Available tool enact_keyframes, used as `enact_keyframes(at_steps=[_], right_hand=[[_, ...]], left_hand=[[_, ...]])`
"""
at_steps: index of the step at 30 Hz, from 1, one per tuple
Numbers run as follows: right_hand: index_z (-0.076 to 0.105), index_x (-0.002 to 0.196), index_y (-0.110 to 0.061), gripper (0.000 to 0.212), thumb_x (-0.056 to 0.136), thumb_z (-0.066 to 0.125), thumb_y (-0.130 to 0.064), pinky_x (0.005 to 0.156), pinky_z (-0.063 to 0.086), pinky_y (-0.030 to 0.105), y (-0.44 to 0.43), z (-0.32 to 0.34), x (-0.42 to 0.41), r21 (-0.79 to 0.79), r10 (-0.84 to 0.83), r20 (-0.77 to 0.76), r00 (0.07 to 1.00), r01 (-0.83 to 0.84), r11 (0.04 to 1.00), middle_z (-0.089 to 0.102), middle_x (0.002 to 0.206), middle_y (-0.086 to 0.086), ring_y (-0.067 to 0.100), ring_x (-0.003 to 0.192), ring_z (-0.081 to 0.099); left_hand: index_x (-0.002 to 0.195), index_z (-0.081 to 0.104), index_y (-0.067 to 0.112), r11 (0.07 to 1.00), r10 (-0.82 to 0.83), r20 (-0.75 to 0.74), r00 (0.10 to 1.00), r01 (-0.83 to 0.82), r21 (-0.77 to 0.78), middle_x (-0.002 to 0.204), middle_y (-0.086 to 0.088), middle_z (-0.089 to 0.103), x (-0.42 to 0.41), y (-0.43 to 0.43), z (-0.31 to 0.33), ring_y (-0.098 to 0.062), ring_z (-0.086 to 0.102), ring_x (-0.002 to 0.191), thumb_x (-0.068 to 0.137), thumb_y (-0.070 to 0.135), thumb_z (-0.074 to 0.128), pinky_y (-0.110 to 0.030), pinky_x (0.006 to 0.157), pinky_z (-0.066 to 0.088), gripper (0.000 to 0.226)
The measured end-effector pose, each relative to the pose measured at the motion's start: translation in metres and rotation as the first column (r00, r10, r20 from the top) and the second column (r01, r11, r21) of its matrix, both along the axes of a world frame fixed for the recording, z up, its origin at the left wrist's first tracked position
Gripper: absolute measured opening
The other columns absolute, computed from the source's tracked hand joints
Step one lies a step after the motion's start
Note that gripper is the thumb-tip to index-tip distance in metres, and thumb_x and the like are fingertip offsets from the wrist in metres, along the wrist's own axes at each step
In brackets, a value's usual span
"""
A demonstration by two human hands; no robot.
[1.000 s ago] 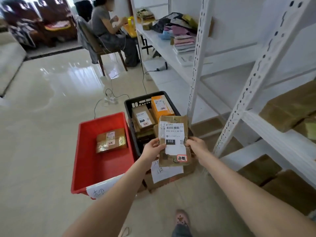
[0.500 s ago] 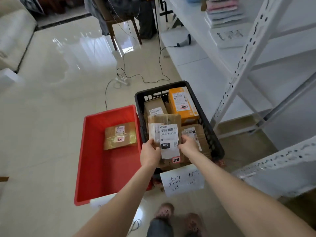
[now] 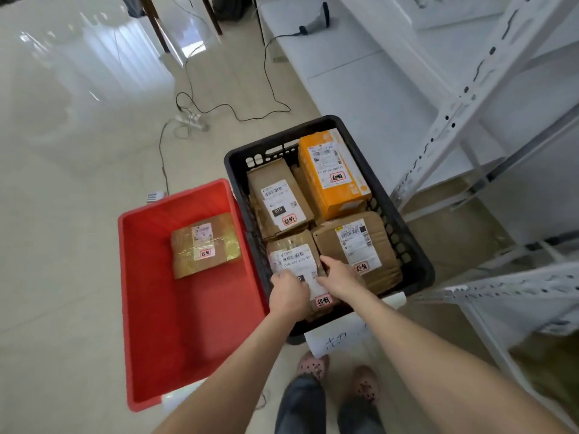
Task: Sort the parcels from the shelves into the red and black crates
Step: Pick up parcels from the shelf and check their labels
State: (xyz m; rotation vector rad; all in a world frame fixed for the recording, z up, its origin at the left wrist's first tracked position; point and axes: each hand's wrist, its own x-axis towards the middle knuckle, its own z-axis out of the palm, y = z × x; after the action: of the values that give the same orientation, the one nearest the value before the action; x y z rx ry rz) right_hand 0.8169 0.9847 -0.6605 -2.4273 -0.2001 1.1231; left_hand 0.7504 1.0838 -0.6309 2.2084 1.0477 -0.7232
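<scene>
Both hands have brought the parcel (image 3: 293,256) down; a second ago it was held upright at chest height beside the shelves (image 3: 470,89), half a second ago it hung over the near edge of the black crate (image 3: 231,170), and now it sits low in that crate's 7 o'clock corner, label up; the left hand (image 3: 289,296) keeps its grip curled round the parcel's near-left edge, and the right hand (image 3: 340,277) keeps its grip closed on the right edge, fingers reaching toward 12 o'clock; whether the parcel already rests on the crate's contents cannot be told; in the crate a brown box (image 3: 279,198) lies at 11 o'clock, an orange box (image 3: 332,177) at 1 o'clock and a creased box (image 3: 354,245) at 4 o'clock, just beside the right hand, all placed as before; the red crate (image 3: 188,324), touching the black one at its 9 o'clock side, holds one taped box (image 3: 205,245), unmoved; the view has tipped downward, so the seated person seen earlier is out of frame.
</scene>
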Motion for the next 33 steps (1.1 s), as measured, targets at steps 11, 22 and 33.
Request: enact_keyframes(at_steps=[11, 22, 33], right_hand=[[0.04, 0.143, -0.028, 0.053, 0.092, 0.058, -0.026, 0.098, 0.045, 0.041, -0.022, -0.008, -0.003, -0.178, 0.052, 0.065, 0.997, -0.04, 0.983, 0.043, 0.137, 0.006, 0.029, 0.126, 0.043], [0.036, 0.143, -0.028, 0.055, 0.092, 0.058, -0.028, 0.095, 0.043, 0.041, -0.087, 0.057, 0.001, -0.205, 0.069, 0.299, 0.952, -0.006, 0.979, 0.035, 0.141, 0.006, 0.027, 0.126, 0.036], [0.036, 0.143, -0.024, 0.06, 0.09, 0.063, -0.032, 0.1, 0.041, 0.038, -0.207, 0.133, -0.027, -0.246, -0.175, 0.473, 0.863, 0.32, 0.915, 0.034, 0.145, 0.006, 0.027, 0.129, 0.036]], left_hand=[[0.133, 0.041, 0.006, 0.898, -0.439, -0.151, 0.886, 0.436, -0.059, 0.154, -0.015, 0.013, 0.002, -0.008, -0.027, -0.034, 0.042, 0.13, 0.091, 0.003, 0.048, -0.042, 0.097, 0.045, 0.042], [0.145, 0.029, 0.013, 0.676, -0.7, -0.019, 0.714, 0.671, 0.306, 0.154, -0.014, 0.02, 0.033, -0.059, 0.036, -0.031, 0.027, 0.139, 0.088, 0.009, 0.058, -0.044, 0.102, 0.042, 0.064], [0.146, 0.028, 0.013, 0.342, -0.935, 0.058, 0.351, 0.843, 0.414, 0.152, -0.013, 0.023, 0.058, -0.183, 0.106, -0.03, 0.024, 0.141, 0.09, 0.015, 0.059, -0.042, 0.107, 0.037, 0.064]])
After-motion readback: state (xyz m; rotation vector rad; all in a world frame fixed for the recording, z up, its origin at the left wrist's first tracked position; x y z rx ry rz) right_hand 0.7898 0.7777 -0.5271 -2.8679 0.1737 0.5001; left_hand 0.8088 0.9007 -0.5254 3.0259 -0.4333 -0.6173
